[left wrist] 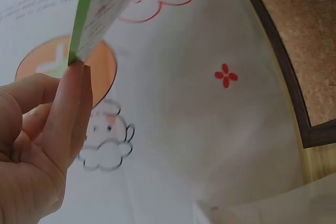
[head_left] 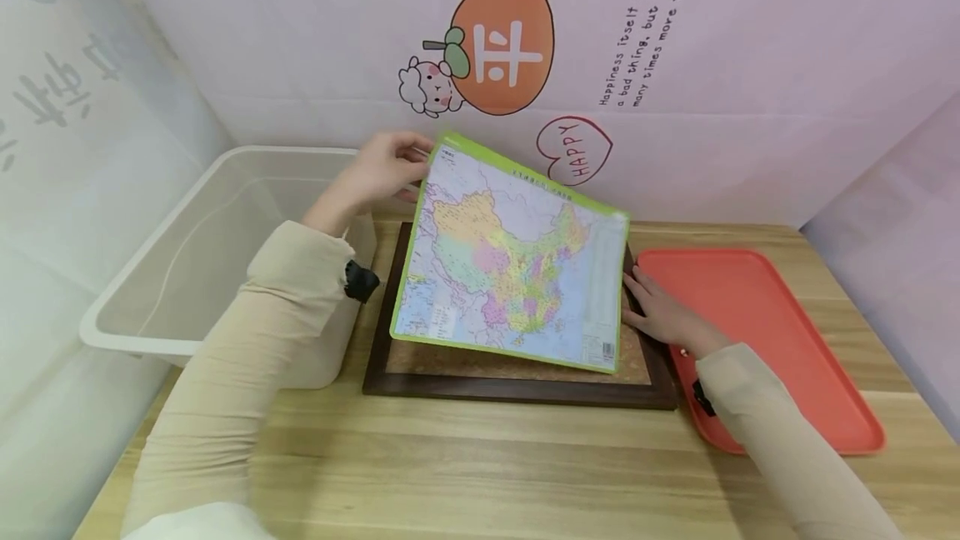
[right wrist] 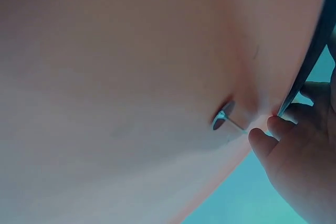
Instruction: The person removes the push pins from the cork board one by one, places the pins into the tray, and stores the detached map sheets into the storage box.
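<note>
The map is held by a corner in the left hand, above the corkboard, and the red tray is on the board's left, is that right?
Not quite: the red tray lies on the right of the corkboard, as the head view shows. The left hand does hold the map by a corner above it.

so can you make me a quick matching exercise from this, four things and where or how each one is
Things
1. map
2. tray
3. bin
4. cork board

Place, colour or state
a. red, on the right
b. underneath the map, framed in dark brown
c. whitish, on the left
d. green-edged and tilted, held by the left hand

Pairs: 1-d, 2-a, 3-c, 4-b
</note>
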The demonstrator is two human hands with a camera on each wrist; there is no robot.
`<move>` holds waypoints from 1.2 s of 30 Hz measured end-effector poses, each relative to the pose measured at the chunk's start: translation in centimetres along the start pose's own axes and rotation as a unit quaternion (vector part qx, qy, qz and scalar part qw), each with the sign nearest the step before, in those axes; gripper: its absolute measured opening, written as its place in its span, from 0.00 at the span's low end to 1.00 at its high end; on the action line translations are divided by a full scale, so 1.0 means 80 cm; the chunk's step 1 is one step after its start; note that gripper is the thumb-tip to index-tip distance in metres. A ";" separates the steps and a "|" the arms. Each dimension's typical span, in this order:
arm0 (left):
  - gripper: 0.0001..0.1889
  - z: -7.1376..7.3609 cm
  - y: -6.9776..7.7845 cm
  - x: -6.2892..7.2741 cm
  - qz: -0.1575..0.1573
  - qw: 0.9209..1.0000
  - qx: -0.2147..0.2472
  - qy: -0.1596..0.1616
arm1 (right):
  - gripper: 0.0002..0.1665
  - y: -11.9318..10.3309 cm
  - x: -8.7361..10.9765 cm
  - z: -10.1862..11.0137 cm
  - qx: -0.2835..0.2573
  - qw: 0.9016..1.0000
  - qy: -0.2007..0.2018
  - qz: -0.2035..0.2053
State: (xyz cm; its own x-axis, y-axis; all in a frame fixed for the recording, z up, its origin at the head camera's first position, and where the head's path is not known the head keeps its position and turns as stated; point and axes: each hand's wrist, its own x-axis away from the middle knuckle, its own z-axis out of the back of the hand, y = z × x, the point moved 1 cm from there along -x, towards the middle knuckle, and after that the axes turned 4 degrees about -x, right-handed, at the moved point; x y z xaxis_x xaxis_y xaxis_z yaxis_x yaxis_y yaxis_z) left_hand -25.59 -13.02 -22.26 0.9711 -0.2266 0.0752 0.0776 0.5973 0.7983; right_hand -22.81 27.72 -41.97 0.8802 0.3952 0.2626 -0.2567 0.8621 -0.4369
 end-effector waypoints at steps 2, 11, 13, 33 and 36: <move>0.22 0.010 -0.001 0.005 0.000 1.000 0.028 0.008 | 0.49 0.001 0.001 0.000 -0.001 1.000 -0.001 0.001; 0.21 0.060 -0.021 0.033 -0.008 0.995 0.068 0.066 | 0.50 0.003 0.002 0.000 -0.022 1.000 0.002 -0.008; 0.21 0.071 -0.029 0.039 -0.005 0.994 0.072 0.079 | 0.50 0.004 0.002 0.000 -0.018 1.000 0.002 -0.011; 0.12 0.160 -0.116 0.121 -0.016 0.941 0.283 0.186 | 0.49 0.004 0.003 0.000 -0.022 1.000 0.005 -0.004; 0.12 0.168 -0.124 0.133 -0.009 0.931 0.305 0.200 | 0.49 0.004 0.003 0.000 -0.019 1.000 0.003 -0.003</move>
State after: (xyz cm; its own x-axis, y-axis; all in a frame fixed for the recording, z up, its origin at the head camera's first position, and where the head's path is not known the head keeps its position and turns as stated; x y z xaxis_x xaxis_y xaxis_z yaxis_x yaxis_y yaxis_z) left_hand -19.10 -31.72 -21.35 0.9866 0.1455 -0.0736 0.0714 0.0205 0.9972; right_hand -22.68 28.13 -42.06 0.8837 0.3887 0.2607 -0.2369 0.8518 -0.4672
